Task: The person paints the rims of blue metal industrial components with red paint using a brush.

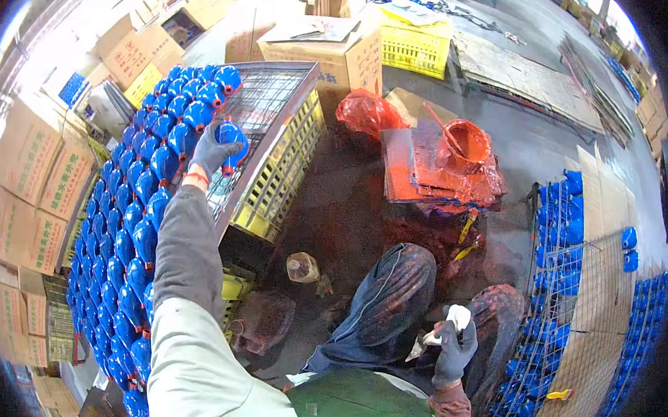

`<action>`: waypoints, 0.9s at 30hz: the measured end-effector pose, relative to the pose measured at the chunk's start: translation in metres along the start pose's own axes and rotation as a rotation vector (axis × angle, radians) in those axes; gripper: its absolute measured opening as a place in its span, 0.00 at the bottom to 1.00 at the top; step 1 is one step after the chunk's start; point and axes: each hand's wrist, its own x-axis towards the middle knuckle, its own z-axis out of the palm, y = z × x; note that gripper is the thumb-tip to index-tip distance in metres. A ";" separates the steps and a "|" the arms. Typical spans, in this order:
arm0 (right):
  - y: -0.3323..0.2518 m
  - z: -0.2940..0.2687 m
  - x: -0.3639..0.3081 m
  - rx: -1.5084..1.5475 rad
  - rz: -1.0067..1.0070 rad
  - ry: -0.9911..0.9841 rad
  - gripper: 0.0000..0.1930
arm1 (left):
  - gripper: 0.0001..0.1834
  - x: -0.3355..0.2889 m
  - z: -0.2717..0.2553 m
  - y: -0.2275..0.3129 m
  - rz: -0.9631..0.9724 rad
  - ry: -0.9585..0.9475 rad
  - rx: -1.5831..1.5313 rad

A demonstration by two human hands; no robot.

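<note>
My left hand point(214, 150), in a dark grey glove, reaches out to the far left. Its fingers are closed on a blue rounded casing point(231, 142) with red paint at its ends. That casing is at the edge of a wire-topped rack point(270, 80), beside tight rows of similar blue casings point(126, 208). Close to my right knee, my right hand point(455, 353), gloved as well, is wrapped round a crumpled white cloth point(457, 317). Part of the cloth hangs out on the left of the hand.
A red paint bucket point(468, 145) with a stick stands on a paint-covered stack point(415, 178) ahead of my knees. A red plastic bag point(370, 114) lies behind it. Yellow crates point(283, 170) support the left rack. More blue casings point(562, 230) sit on a rack to my right.
</note>
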 end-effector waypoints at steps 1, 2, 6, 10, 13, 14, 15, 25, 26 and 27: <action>-0.002 0.001 0.001 0.027 -0.044 -0.023 0.16 | 0.50 -0.010 -0.002 0.011 0.052 0.051 0.179; -0.004 0.003 0.003 0.039 -0.018 -0.025 0.16 | 0.50 -0.021 -0.006 0.021 0.096 0.105 0.355; -0.016 0.013 0.012 -0.031 0.068 -0.085 0.15 | 0.50 -0.072 -0.035 0.052 0.227 0.042 0.451; -0.016 0.045 0.033 -0.094 0.001 -0.230 0.13 | 0.47 -0.112 -0.059 0.050 0.046 0.012 0.452; -0.015 0.089 0.051 -0.076 0.010 -0.355 0.13 | 0.46 -0.132 -0.060 0.033 -0.055 0.031 0.338; -0.016 0.109 0.056 -0.193 -0.158 -0.424 0.13 | 0.46 -0.138 -0.056 0.025 -0.127 0.062 0.311; -0.020 0.127 0.063 -0.304 -0.293 -0.520 0.12 | 0.45 -0.144 -0.048 0.017 -0.196 0.134 0.134; -0.038 0.345 0.087 -0.605 -1.004 -0.951 0.14 | 0.16 -0.162 -0.018 -0.034 0.095 0.462 -0.628; -0.036 0.362 0.087 -0.672 -1.044 -0.953 0.14 | 0.16 -0.161 -0.019 -0.035 0.154 0.467 -0.527; -0.034 0.379 0.088 -0.732 -1.075 -0.954 0.14 | 0.16 -0.161 -0.019 -0.035 0.155 0.475 -0.581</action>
